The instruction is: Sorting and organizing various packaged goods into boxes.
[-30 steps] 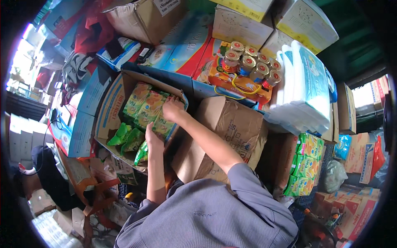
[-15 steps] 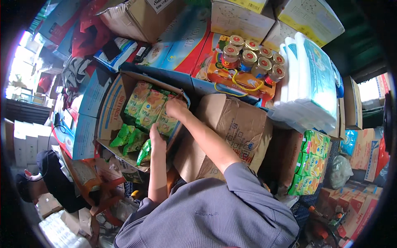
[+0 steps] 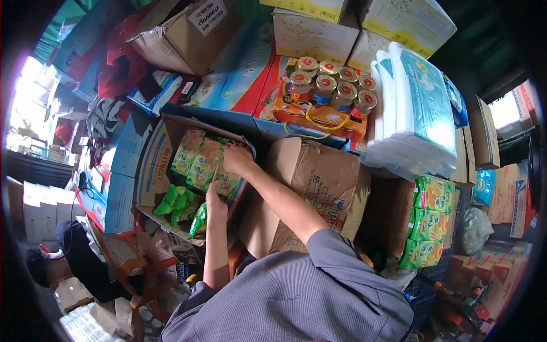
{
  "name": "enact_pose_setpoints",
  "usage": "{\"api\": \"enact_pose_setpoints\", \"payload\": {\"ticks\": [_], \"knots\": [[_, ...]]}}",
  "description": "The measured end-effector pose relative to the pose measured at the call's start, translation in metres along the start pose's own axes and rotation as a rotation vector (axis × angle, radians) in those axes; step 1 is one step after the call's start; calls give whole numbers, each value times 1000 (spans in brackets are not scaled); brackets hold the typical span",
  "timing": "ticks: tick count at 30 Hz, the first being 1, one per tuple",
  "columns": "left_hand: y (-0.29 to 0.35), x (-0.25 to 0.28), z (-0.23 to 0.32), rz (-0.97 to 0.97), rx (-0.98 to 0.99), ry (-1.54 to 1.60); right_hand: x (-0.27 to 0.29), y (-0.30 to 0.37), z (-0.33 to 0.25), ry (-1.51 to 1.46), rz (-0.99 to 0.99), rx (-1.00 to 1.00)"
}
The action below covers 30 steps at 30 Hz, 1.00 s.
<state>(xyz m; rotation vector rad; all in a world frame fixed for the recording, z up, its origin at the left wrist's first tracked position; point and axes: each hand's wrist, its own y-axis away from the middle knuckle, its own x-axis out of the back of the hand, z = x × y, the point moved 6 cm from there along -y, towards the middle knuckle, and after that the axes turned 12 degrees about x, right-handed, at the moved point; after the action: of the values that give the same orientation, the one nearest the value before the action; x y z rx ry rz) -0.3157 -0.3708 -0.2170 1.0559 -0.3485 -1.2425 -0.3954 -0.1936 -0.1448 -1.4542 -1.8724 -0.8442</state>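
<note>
An open cardboard box (image 3: 151,157) at centre left holds green and yellow snack packets (image 3: 191,157) lying in a row. Several crumpled-looking green packets (image 3: 181,204) stand at its near end. Both hands reach inside, at the box's right side. My right hand (image 3: 238,159) is closed at the far end of the rightmost snack packet (image 3: 229,183). At that packet's near end is my left hand (image 3: 215,200), thumb on top and fingers curled. The fingertips of both hands are partly hidden.
A closed brown carton (image 3: 319,191) stands right of the box. Beyond are lidded glass jars (image 3: 326,84) on an orange carry box and white plastic-wrapped packs (image 3: 413,114). At right, another box holds green packets (image 3: 430,219). An orange chair (image 3: 122,253) is at lower left.
Both hands stay at the same packet, with the right hand shifted slightly along its far end. The whole view has swung a little.
</note>
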Motion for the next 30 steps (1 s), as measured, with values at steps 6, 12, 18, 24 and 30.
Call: {"api": "enact_pose_setpoints", "payload": {"ticks": [6,12,18,24,30], "knots": [[9,-5,2,-17,12,-28,5,1,-4,-26,1,57],[2,-1,2,-40,23,-32,3,3,-16,287,281,180],[-7,5,5,-40,25,-62,11,15,-33,453,318,350],[9,6,10,49,6,-1,23,16,-52,499,302,363],[22,-4,10,45,-65,121,41,38,-72,504,405,400]]}}
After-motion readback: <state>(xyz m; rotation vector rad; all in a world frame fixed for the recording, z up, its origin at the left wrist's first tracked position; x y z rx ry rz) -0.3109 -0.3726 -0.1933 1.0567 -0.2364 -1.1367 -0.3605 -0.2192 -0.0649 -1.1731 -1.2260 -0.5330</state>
